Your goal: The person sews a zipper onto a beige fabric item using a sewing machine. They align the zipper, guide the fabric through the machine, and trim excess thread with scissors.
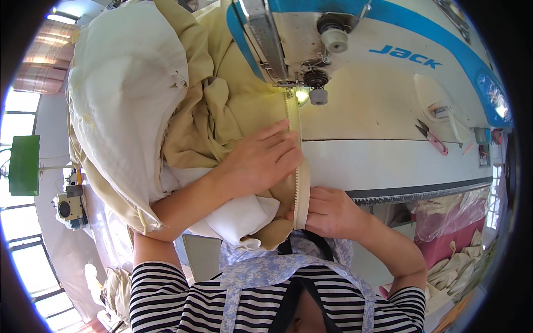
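A beige zipper (300, 191) runs from beneath the sewing machine's presser foot (287, 89) toward my body, along the edge of a khaki garment (250, 114). My left hand (264, 156) lies on the garment, fingers slightly bent and apart, fingertips on the zipper; its thumb is hidden. Closer to me, my right hand (327, 212) pinches the zipper and garment edge, its fingertips partly covered. White lining (130, 61) of the garment bulges at the left, over my left forearm. The machine's lamp (302, 95) lights the stitching area.
The white and blue sewing machine (388, 33) fills the upper right. Pink-handled thread snips (433, 137) lie on its bed. A ruler strip (416, 197) edges the table. Folded fabric pieces (458, 266) lie at lower right; a small device (69, 210) stands at the left.
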Action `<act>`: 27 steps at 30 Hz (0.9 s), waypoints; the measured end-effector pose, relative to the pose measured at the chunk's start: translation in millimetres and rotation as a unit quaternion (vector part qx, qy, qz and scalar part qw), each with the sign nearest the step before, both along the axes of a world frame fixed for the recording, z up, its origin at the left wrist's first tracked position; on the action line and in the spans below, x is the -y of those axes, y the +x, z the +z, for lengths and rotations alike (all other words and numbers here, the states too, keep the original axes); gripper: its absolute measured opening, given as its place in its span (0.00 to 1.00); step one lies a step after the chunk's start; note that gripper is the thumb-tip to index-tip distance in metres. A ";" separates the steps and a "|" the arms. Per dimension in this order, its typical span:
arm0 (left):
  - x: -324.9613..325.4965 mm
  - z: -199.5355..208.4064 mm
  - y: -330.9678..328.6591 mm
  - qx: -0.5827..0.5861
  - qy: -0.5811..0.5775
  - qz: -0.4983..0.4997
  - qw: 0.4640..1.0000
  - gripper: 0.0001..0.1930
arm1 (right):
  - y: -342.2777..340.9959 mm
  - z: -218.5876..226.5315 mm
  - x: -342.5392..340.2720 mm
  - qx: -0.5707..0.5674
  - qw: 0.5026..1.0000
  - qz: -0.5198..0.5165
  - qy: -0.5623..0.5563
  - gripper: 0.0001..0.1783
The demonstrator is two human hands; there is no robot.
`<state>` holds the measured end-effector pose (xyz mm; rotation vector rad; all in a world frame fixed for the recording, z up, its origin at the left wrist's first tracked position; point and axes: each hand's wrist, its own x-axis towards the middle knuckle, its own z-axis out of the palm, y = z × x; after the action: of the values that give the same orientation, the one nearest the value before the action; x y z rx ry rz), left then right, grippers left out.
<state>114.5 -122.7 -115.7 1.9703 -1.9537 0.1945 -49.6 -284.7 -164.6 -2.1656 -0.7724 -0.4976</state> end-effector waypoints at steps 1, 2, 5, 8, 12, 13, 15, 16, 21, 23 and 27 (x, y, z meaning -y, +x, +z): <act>0.3 0.2 1.0 -0.004 -0.004 -0.004 1.000 0.14 | 0.4 1.3 -0.2 -0.003 1.000 -0.001 0.000 0.13; 0.3 0.5 1.8 -0.002 0.003 -0.002 1.000 0.14 | 0.8 2.7 -0.7 -0.012 1.000 0.001 -0.003 0.13; -0.2 0.4 6.2 0.006 0.008 -0.008 1.000 0.14 | 3.8 6.0 -1.3 -0.021 1.000 -0.012 -0.013 0.13; 0.0 -3.3 15.2 0.021 0.014 -0.015 1.000 0.15 | 10.3 8.2 0.1 -0.025 0.999 -0.024 -0.020 0.13; 6.7 -9.1 36.5 0.033 0.015 -0.031 0.999 0.17 | 25.1 12.3 4.5 -0.019 0.999 -0.039 -0.032 0.13; 9.4 -8.7 43.6 0.036 0.017 -0.045 0.998 0.18 | 29.6 13.1 5.8 -0.026 0.998 -0.046 -0.039 0.13; 14.2 -4.2 54.1 0.053 0.007 -0.046 0.997 0.16 | 37.0 15.6 7.3 -0.036 0.997 -0.059 -0.045 0.13; 15.8 -0.9 55.7 0.063 0.002 -0.055 0.996 0.15 | 39.7 16.6 7.3 -0.034 0.997 -0.062 -0.042 0.13; 2.4 18.6 22.5 0.043 0.060 0.009 0.997 0.17 | 36.9 17.7 1.4 -0.020 0.998 -0.026 -0.060 0.11; -6.9 21.8 3.0 0.017 0.053 0.049 0.997 0.21 | 31.4 16.9 -0.4 -0.004 0.998 -0.020 -0.059 0.10; -14.7 20.6 -7.8 0.000 0.066 0.098 0.993 0.20 | 23.4 14.8 2.5 -0.024 0.999 -0.017 -0.028 0.09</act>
<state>106.7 -108.0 -95.0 2.2486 -1.8129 0.1163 -26.2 -287.2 -149.9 -2.2365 -0.7329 -0.4441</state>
